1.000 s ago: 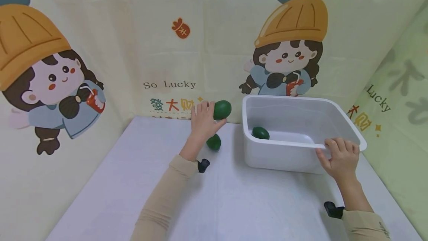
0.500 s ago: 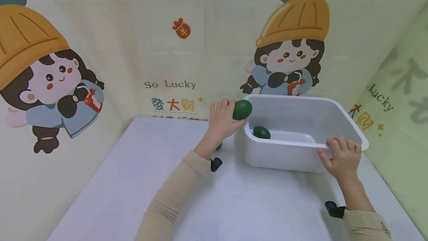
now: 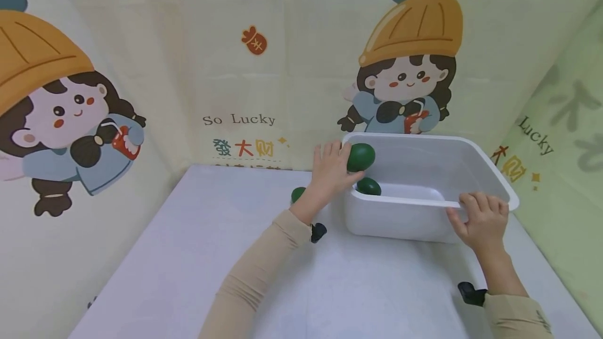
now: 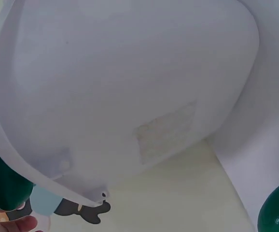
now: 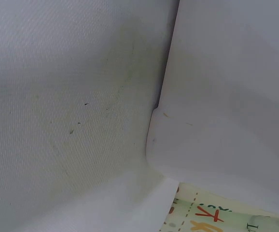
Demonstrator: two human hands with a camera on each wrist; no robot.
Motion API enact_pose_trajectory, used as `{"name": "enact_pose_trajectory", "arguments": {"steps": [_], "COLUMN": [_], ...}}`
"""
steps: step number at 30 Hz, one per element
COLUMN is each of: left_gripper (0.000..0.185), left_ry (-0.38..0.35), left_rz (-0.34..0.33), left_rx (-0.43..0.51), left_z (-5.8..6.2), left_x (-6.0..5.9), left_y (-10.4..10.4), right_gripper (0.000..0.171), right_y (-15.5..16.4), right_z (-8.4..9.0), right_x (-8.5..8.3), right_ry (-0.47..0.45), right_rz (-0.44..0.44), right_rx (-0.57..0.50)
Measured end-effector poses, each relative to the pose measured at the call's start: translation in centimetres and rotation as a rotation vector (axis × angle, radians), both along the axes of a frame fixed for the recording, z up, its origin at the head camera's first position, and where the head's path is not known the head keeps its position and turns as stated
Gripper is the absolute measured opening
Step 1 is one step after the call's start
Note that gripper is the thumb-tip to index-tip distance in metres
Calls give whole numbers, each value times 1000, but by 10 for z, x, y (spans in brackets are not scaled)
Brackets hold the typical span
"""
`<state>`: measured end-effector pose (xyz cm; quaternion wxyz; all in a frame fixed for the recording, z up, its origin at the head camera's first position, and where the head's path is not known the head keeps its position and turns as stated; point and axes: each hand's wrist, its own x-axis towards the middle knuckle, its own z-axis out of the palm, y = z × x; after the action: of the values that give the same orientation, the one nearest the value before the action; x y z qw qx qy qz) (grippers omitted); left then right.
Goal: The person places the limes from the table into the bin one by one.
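In the head view, my left hand (image 3: 330, 171) holds a smooth, dark green oval fruit (image 3: 361, 157) over the left rim of a white plastic tub (image 3: 400, 201). A second dark green fruit (image 3: 369, 186) lies inside the tub near its left wall. Another green fruit (image 3: 298, 194) sits on the table, partly hidden behind my left wrist. With fingers over the front rim and thumb outside, my right hand (image 3: 483, 221) grips the tub near its right corner. The left wrist view shows the held fruit (image 4: 4, 186) beside the tub's rim.
A white cloth covers the table (image 3: 188, 255). Behind it hangs a pale backdrop (image 3: 311, 67) printed with cartoon figures and lettering. The tub's outer wall (image 5: 226, 96) fills much of the right wrist view, where the right hand does not show.
My left hand has carried the held fruit rightward from above the table to over the tub's left rim. The right hand stays on the front rim.
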<state>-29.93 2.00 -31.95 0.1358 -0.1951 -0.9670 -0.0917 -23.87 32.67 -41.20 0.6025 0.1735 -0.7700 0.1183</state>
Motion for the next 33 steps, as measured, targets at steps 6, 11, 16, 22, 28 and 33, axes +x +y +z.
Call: {"name": "enact_pose_trajectory", "arguments": {"steps": [6,11,16,22,28,33], "left_gripper": [72,69,67,69,70,70], "left_ry": [-8,10,31,-12,-28,-17], "left_rz": [-14,-39,-45,-59,-59,-49], "left_rx": [-28,-68,-122,-140,-161,-180], "left_z": [-2,-1,-1,-2,-2,-3], "left_x": [0,0,1,5,7,7], "left_y": [9,23,35,46,54,58], "right_gripper": [61,61,60,60,60,60], "right_y": [0,0,0,-1,-1,-2], "right_z": [1,2,2,2,2,2], "right_x": [1,2,2,2,2,1], "right_ry": [-2,7,19,19,27,28], "right_rz": [1,-2,2,6,12,19], "right_rx": [-2,-7,-11,-11,-18,-16]}}
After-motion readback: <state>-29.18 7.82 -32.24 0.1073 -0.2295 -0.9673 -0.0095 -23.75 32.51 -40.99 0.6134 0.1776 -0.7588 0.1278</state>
